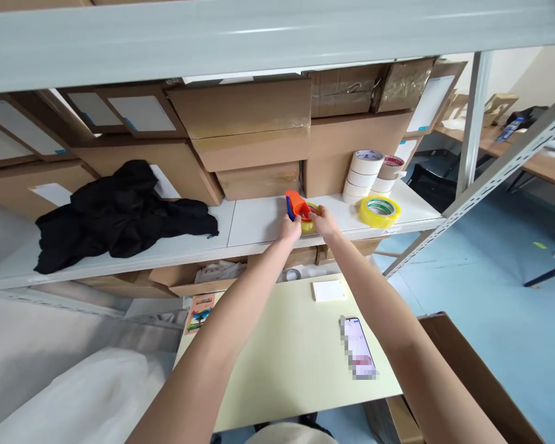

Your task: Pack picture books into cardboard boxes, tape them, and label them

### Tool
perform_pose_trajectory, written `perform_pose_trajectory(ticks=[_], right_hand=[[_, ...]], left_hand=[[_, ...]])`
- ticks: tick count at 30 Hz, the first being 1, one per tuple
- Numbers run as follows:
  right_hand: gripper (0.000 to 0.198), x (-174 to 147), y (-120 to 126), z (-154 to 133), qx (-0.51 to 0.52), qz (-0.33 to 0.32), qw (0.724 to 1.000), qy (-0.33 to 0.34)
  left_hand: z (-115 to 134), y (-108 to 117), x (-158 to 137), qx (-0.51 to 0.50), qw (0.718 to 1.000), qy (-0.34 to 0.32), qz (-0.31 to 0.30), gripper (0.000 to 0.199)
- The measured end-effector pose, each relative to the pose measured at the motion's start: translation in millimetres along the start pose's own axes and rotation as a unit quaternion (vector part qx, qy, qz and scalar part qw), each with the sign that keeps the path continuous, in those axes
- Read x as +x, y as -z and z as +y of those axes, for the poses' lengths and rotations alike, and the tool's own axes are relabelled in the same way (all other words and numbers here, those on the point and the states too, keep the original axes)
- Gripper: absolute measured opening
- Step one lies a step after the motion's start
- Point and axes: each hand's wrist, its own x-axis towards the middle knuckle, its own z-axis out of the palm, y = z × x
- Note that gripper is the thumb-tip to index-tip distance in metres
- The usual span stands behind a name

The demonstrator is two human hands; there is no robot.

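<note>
Both my arms reach out over the table to the white shelf (259, 217). My left hand (290, 227) is closed on the left side of an orange and blue tape dispenser (296, 203), which carries a roll of yellowish clear tape (308, 227). At the dispenser's right side, my right hand (324, 221) grips the tape roll's edge with its fingers. Part of the dispenser and roll is hidden behind my hands. To the right lies a wide yellow tape roll (365, 213), beside a stack of white tape rolls (361, 177).
Black clothing (124, 216) lies on the shelf's left. Cardboard boxes (254, 117) line the back. A phone (361, 348), a white box (329, 290) and a booklet (200, 313) rest on the pale table (277, 364). A metal post (472, 123) stands right; an open carton (472, 364) sits below.
</note>
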Motion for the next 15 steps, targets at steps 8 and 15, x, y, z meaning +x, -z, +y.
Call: perform_pose_trajectory(ticks=[8, 15], right_hand=[[0.058, -33.5, 0.0, -10.4, -0.018, 0.027, 0.999, 0.041], [0.058, -124.8, 15.9, -2.8, -0.003, 0.034, 0.988, 0.148]], left_hand=[[-0.6, 9.7, -30.4, -0.016, 0.997, -0.074, 0.026, 0.024], [-10.5, 38.9, -122.4, -0.065, 0.981, -0.182, 0.004, 0.039]])
